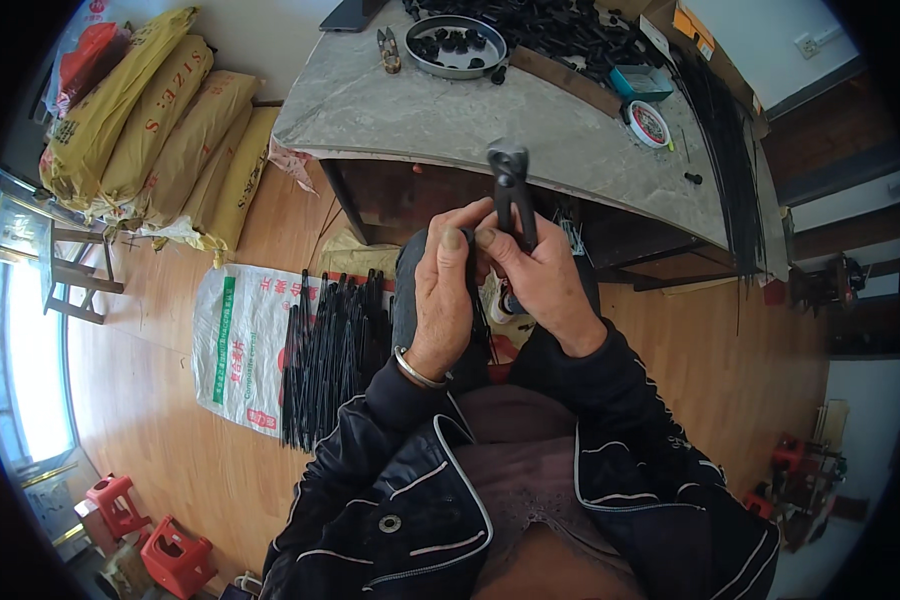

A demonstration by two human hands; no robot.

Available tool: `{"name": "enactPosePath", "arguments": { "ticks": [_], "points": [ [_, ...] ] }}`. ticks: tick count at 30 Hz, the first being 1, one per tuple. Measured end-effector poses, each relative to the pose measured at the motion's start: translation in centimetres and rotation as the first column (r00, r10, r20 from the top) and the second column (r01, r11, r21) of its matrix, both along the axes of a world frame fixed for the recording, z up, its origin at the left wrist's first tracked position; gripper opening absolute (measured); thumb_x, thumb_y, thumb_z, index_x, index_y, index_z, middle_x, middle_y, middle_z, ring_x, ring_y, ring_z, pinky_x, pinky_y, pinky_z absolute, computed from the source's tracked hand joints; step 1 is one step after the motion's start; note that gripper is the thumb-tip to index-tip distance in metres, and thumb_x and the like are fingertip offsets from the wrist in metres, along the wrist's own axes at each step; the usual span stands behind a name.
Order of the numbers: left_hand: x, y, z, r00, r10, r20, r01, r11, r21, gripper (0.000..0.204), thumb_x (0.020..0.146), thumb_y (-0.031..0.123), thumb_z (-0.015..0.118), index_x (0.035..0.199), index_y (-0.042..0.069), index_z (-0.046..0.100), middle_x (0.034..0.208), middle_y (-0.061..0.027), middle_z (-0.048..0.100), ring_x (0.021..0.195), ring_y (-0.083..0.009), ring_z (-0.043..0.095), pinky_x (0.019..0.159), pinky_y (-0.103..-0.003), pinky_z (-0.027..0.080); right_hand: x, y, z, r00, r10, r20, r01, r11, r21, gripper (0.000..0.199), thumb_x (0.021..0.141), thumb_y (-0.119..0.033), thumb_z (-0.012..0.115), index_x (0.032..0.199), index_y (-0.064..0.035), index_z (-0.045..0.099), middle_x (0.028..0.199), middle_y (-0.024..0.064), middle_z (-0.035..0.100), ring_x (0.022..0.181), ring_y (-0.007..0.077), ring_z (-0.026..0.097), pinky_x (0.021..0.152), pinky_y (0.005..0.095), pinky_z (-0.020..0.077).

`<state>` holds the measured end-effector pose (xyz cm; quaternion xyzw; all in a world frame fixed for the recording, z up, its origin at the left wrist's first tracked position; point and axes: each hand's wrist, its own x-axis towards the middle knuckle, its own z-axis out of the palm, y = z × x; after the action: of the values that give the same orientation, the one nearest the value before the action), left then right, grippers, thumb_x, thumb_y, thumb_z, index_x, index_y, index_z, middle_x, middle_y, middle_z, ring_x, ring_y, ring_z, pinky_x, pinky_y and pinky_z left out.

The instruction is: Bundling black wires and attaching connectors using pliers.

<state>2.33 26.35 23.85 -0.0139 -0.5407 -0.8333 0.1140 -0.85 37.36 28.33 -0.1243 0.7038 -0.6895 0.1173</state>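
Note:
A pair of dark metal pincers (511, 185) points up and away from me, its rounded jaw end above my fingers. Its handles run down into my right hand (550, 275), which is closed round them with the thumb bent inward. Close beside it, my left hand (444, 290) is closed on a thin black rod (478, 318), its thumb pressed along the top. The rod's lower part hangs between my wrists; its upper end is hidden by my fingers. Both hands nearly touch, held over my lap in front of the table.
The grey table (390, 115) carries a round metal tray (455, 70) of black parts, another pair of pliers (388, 52), a heap of black pieces (590, 40) and a small white tub (649, 125). Black rods (335, 350) lie on a white sack (235, 340) at left. Yellow sacks (160, 120) stand behind.

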Motion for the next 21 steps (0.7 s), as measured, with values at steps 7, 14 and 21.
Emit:
{"name": "enactPosePath", "arguments": {
  "ticks": [7, 14, 21],
  "points": [
    [-0.6, -0.5, 1.5, 0.951, 0.091, 0.295, -0.12, 0.989, 0.083, 0.058, 0.103, 0.045, 0.03, 0.104, -0.002, 0.065, 0.063, 0.0035, 0.049, 0.055, -0.0044, 0.038, 0.05, -0.021, 0.028, 0.3, 0.5, 3.0, 0.975, 0.153, 0.164, -0.163, 0.985, 0.051, 0.016, 0.098, -0.016, 0.053, 0.101, -0.0011, 0.057, 0.071, 0.0019, 0.058, 0.059, 0.008, 0.055, 0.054, 0.0214, 0.0431],
    [-1.3, -1.9, 1.0, 0.959, 0.053, 0.28, -0.096, 0.985, 0.141, 0.067, 0.101, 0.051, 0.029, 0.084, -0.001, 0.068, 0.056, 0.0015, 0.051, 0.049, -0.0047, 0.038, 0.047, -0.021, 0.027, 2.5, 5.7, 5.2, 0.732, 0.362, 0.577, -0.551, 0.813, 0.188, 0.022, 0.099, -0.018, 0.049, 0.111, 0.0005, 0.051, 0.07, 0.0047, 0.056, 0.048, 0.0096, 0.052, 0.045, 0.0239, 0.0428],
    [-0.6, -1.2, 3.1, 0.937, -0.17, 0.306, 0.179, 0.984, -0.002, 0.073, 0.101, 0.052, 0.025, 0.077, -0.001, 0.068, 0.061, -0.001, 0.055, 0.054, -0.0059, 0.045, 0.05, -0.02, 0.034, 2.3, 6.6, 5.4, 0.613, 0.4, 0.682, -0.564, 0.825, 0.024, 0.028, 0.1, -0.021, 0.048, 0.115, 0.0016, 0.048, 0.071, 0.0067, 0.057, 0.05, 0.0114, 0.055, 0.045, 0.0247, 0.0462]
  ]
}}
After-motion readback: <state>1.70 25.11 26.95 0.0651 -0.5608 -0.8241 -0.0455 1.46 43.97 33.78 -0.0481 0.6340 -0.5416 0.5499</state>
